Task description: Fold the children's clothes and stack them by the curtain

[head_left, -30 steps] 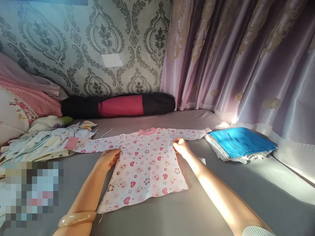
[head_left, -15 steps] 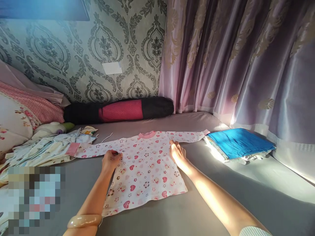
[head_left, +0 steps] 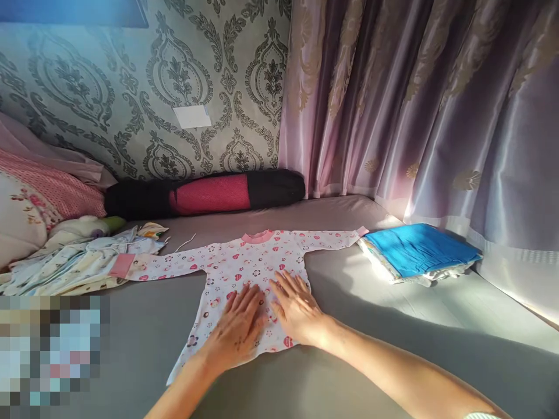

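Pretty tidy layout here: the heart-print shirt (head_left: 251, 262) is spread flat on the grey bed sheet (head_left: 135, 337), around the middle of the view, sleeves stretched out to both sides. The left hand (head_left: 241, 327) and right hand (head_left: 298, 307) are rested palm-down on its lower front, near each other, fingers kinda loosely apart on both. One sleeve end is set right by a rumpled clothes pile (head_left: 74, 265), the other by a folded blue cloth (head_left: 423, 247).

A black-and-red roll (head_left: 209, 195) lies along the patterned wall (head_left: 227, 110), near a purple curtain (head_left: 349, 105).
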A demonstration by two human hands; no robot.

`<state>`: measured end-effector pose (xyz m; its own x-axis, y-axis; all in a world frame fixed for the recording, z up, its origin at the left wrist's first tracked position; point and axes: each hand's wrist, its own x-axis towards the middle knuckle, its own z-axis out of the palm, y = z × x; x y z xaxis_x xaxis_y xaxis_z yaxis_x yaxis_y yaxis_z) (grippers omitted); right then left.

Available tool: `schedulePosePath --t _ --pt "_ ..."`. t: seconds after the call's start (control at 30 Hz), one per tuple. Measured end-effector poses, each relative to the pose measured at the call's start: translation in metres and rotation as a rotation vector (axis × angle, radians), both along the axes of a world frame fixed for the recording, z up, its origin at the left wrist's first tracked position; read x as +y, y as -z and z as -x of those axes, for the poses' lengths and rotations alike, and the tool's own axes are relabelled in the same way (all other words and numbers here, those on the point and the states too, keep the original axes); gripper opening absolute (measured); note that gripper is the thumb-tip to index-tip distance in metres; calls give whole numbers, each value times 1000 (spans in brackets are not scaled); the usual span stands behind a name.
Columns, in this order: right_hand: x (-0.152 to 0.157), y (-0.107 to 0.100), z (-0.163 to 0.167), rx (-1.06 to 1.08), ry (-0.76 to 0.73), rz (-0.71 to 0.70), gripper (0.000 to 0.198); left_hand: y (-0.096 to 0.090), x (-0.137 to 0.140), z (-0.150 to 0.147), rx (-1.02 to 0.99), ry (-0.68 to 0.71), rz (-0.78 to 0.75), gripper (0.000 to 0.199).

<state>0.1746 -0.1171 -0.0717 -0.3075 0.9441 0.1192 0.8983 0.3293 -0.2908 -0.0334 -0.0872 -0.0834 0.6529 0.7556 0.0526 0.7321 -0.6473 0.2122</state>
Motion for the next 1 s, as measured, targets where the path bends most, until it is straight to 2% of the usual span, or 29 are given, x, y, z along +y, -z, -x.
schedulePosePath --t 0.13,0.4,0.57,0.67,0.73,0.8,0.9,1.0 --pt "-14 10 3 0 11 44 56 10 -16 -2 38 51 44 66" --pt "-11 13 1 -17 6 96 61 8 -9 0 57 63 75 74" --pt "-8 3 -3 29 -25 122 62 -11 -3 -9 61 -5 150 80" --pt "9 -9 -15 146 -62 143 52 -26 7 -17 4 -14 163 63" --pt "26 -17 -28 304 29 170 44 -32 17 -23 -45 -60 167 41" --pt "44 -22 -46 421 246 168 34 -33 29 -27 -89 -113 182 34" --pt "62 -24 -79 318 590 113 26 -24 51 -30 -139 -143 159 34" --pt "66 -20 -111 200 812 45 24 -7 72 -30 -154 -175 70 35"
